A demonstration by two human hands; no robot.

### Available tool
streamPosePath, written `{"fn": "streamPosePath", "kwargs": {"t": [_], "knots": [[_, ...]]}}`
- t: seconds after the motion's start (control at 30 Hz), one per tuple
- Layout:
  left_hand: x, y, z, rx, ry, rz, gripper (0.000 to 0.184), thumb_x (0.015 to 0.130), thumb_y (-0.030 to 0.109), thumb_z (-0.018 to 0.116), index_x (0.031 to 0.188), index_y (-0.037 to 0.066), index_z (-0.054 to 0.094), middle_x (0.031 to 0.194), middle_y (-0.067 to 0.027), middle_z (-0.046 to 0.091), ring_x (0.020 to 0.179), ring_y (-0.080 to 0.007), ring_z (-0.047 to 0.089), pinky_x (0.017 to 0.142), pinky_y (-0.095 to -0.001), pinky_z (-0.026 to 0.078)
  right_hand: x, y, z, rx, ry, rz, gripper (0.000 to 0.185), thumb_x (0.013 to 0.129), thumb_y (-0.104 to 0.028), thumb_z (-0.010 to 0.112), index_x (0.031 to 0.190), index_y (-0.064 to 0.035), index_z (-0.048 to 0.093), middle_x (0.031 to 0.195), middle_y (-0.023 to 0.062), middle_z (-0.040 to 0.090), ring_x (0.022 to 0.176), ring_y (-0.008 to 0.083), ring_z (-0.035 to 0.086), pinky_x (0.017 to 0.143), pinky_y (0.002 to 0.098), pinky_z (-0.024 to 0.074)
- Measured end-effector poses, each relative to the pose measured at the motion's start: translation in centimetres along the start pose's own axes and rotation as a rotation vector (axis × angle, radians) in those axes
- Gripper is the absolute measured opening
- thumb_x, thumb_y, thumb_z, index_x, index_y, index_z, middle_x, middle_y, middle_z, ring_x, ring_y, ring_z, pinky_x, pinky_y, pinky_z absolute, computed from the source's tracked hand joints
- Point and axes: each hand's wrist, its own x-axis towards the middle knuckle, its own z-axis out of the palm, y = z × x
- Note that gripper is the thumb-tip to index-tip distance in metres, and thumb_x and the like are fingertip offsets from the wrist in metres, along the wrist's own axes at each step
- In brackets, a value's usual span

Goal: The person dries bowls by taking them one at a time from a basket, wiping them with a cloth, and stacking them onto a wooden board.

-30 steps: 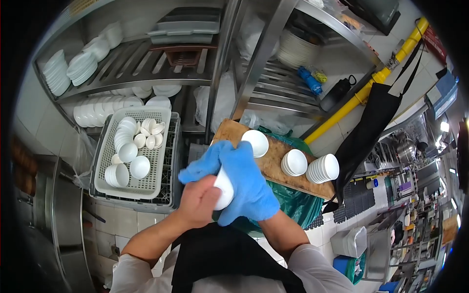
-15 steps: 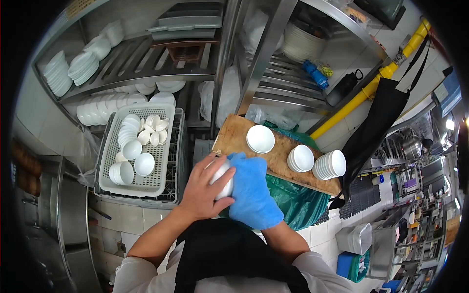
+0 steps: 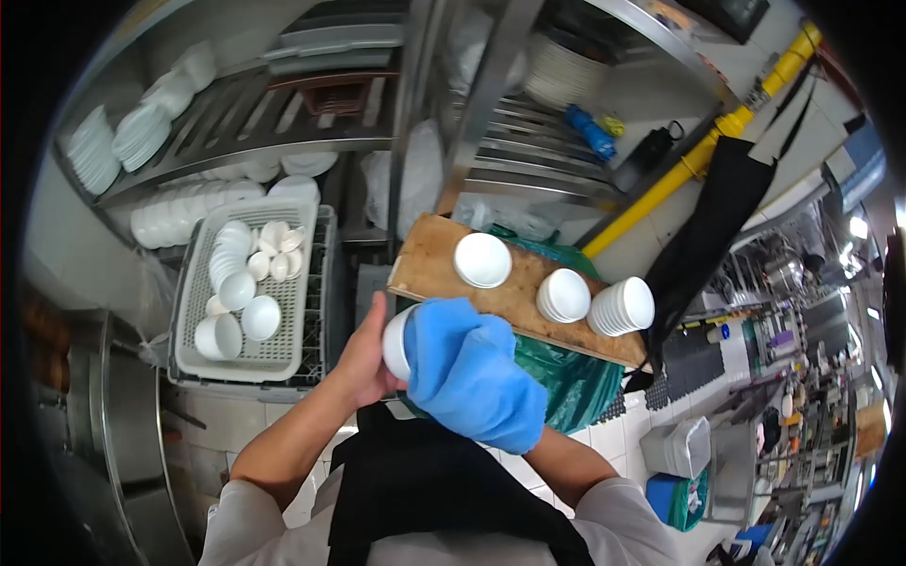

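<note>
My left hand (image 3: 362, 357) cups the outside of a white bowl (image 3: 395, 345), its fingers reaching up along the bowl's left side. A blue cloth (image 3: 477, 373) covers my right hand completely and presses against the bowl's opening, so those fingers are hidden. Just beyond, on a wooden board (image 3: 429, 269), stand a white bowl stack at the left (image 3: 482, 261), a second stack (image 3: 564, 296) and a taller stack (image 3: 623, 307). To the left, a white perforated basket (image 3: 307, 283) carries more white bowls (image 3: 219, 337) and several small white spoons or dishes (image 3: 274, 236).
The basket rests on a dark crate (image 3: 327, 274). Metal shelves (image 3: 236, 141) behind hold stacked white dishes (image 3: 142, 137). Green plastic (image 3: 557, 382) hangs below the board. A yellow pipe (image 3: 661, 193) and a black apron (image 3: 713, 226) are at the right, above a grey bin (image 3: 675, 445).
My left hand has shifted from over the bowl to its left side. The bowl has turned, and the cloth now covers more of it. The camera view has shifted slightly.
</note>
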Motion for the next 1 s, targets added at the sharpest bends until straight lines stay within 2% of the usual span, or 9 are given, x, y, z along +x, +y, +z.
{"fn": "streamPosePath", "kwargs": {"t": [0.03,0.13,0.27,0.3,0.5,0.73,0.83,0.93,1.0], "knots": [[-0.2,-0.1,0.4,0.013,0.006,-0.033,0.088,0.092,0.076,0.019,0.135,0.005,0.047,0.121,-0.014,0.061,0.108,-0.0283,0.063,0.082,-0.0481,0.055,-0.3,0.4,-0.3,0.021,-0.005,0.03,0.049,0.07,-0.008,0.064,0.114,0.0068,0.048,0.09,0.0238,0.052,0.075,0.0355,0.052,0.067,0.0425,0.041],[-0.1,-1.5,-1.7,0.14,-0.096,-0.137,0.089,0.091,0.076,0.019,0.14,0.005,0.042,0.124,-0.0176,0.061,0.106,-0.031,0.064,0.078,-0.0449,0.058,-1.2,1.9,-1.2,0.062,-0.017,0.138,0.042,0.073,-0.007,0.063,0.11,0.0057,0.049,0.088,0.0234,0.053,0.074,0.0359,0.054,0.065,0.0427,0.0423],[-1.1,-2.8,-2.1,0.289,-0.016,-0.037,0.075,0.097,0.064,0.031,0.138,0.002,0.042,0.117,-0.0164,0.06,0.109,-0.0292,0.061,0.078,-0.0454,0.057,-2.1,5.2,-3.3,0.013,-0.016,0.301,0.032,0.077,-0.005,0.061,0.105,0.0042,0.049,0.085,0.0228,0.054,0.073,0.0365,0.056,0.062,0.0429,0.044],[-1.7,-2.6,-2.0,0.253,-0.007,-0.026,0.063,0.1,0.054,0.04,0.135,0.002,0.045,0.115,-0.0147,0.06,0.106,-0.0279,0.063,0.078,-0.0431,0.058,-2.2,6.4,-3.6,-0.02,-0.01,0.342,0.03,0.078,-0.005,0.061,0.103,0.0039,0.049,0.085,0.0226,0.054,0.072,0.0367,0.056,0.061,0.0429,0.0444],[-1.6,-3.5,-4.7,0.294,0.126,0.068,0.042,0.099,0.036,0.053,0.126,0.003,0.054,0.115,-0.011,0.061,0.099,-0.0239,0.066,0.077,-0.0379,0.058,-3.5,14.0,-2.4,-0.155,0.041,0.463,0.015,0.084,-0.002,0.059,0.096,0.0017,0.05,0.081,0.0217,0.056,0.07,0.0376,0.06,0.057,0.0432,0.047],[-2.8,-3.7,-5.9,0.305,0.257,0.105,0.033,0.097,0.033,0.058,0.116,0.007,0.06,0.105,-0.0066,0.066,0.091,-0.0187,0.067,0.072,-0.0311,0.056,-3.7,14.3,1.4,-0.039,0.031,0.488,0.017,0.078,0.001,0.059,0.094,-0.001,0.053,0.074,0.0137,0.053,0.067,0.029,0.058,0.062,0.037,0.0468],[-3.0,-2.9,-8.0,0.282,0.324,0.196,0.029,0.097,0.03,0.059,0.114,0.007,0.061,0.1,-0.0043,0.065,0.085,-0.0155,0.066,0.07,-0.0296,0.056,-3.6,14.2,1.3,0.049,0.103,0.597,0.021,0.075,0.003,0.059,0.095,-0.0014,0.055,0.071,0.0103,0.051,0.065,0.0249,0.057,0.064,0.0337,0.0468],[-4.2,0.0,-10.3,0.379,0.539,0.41,0.028,0.094,0.028,0.063,0.11,0.005,0.062,0.097,-0.0036,0.064,0.08,-0.0161,0.065,0.068,-0.0292,0.055,-2.7,13.7,-0.4,0.35,0.317,0.742,0.026,0.072,0.005,0.059,0.097,-0.0018,0.058,0.067,0.0069,0.05,0.063,0.0208,0.056,0.066,0.0305,0.0468],[-3.4,1.1,-15.2,0.754,0.791,0.655,0.025,0.09,0.024,0.066,0.102,0.002,0.064,0.097,-0.0076,0.066,0.077,-0.0214,0.066,0.067,-0.0315,0.054,-1.9,12.1,-2.5,0.564,0.497,0.753,0.029,0.07,0.006,0.059,0.098,-0.0021,0.059,0.065,0.0046,0.049,0.062,0.0181,0.055,0.067,0.0283,0.0468]]}}
